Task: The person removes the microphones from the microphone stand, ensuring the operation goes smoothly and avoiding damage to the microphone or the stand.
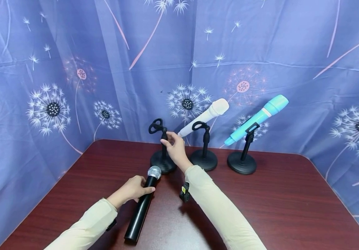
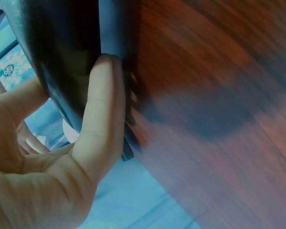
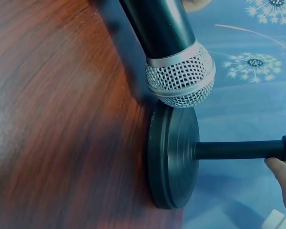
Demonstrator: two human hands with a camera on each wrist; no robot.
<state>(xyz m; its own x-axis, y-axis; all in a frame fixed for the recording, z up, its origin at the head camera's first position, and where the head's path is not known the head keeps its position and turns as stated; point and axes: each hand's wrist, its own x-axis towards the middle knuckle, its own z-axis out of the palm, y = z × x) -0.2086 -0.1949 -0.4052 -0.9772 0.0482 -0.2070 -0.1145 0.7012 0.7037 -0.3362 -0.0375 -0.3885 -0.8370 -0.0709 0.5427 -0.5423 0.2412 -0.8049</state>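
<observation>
My left hand (image 1: 133, 188) grips a black microphone (image 1: 140, 211) with a silver mesh head around the upper part of its body. In the left wrist view, its fingers (image 2: 105, 105) wrap the dark barrel (image 2: 62, 52). The mesh head (image 3: 181, 76) overlaps the round base (image 3: 174, 157) of the leftmost black stand in the right wrist view. My right hand (image 1: 176, 147) pinches that stand (image 1: 164, 147) at its upright, just below the clip. The clip's ring (image 1: 156, 126) holds nothing.
To the right, a second black stand (image 1: 205, 152) has a white microphone (image 1: 204, 116) behind it. A third stand (image 1: 242, 161) carries a light blue microphone (image 1: 257, 118), tilted up rightward. All stand on a dark red wooden table (image 1: 279, 201) before a blue dandelion-print curtain (image 1: 135, 86).
</observation>
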